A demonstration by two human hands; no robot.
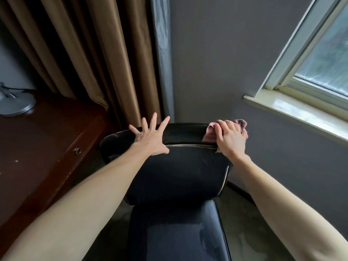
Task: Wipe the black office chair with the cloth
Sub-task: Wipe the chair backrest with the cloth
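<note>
The black office chair [177, 172] stands in the middle of the view, its seat near and its backrest rising toward the far wall. The pink cloth [210, 133] lies bunched on the top edge of the backrest, at its right end. The right hand [230, 140] covers it, fingers curled over the cloth and holding it down against the leather. The left hand [152, 140] is released, its fingers straight and fanned wide. It lies flat on the left part of the backrest top and seems to steady the chair.

The step in hand looks like wiping the top of the backrest. The front of the backrest and the seat [178, 232] probably remain to be done. The next move likely calls for drawing the cloth leftward along the top edge, so the left hand would have to lift or shift out of its path.

A dark wooden desk [37, 147] with a metal lamp base [17, 105] stands just left of the chair, and brown curtains [84, 53] hang behind it. A window sill [293, 108] juts from the grey wall on the right. Neither blocks the backrest.
</note>
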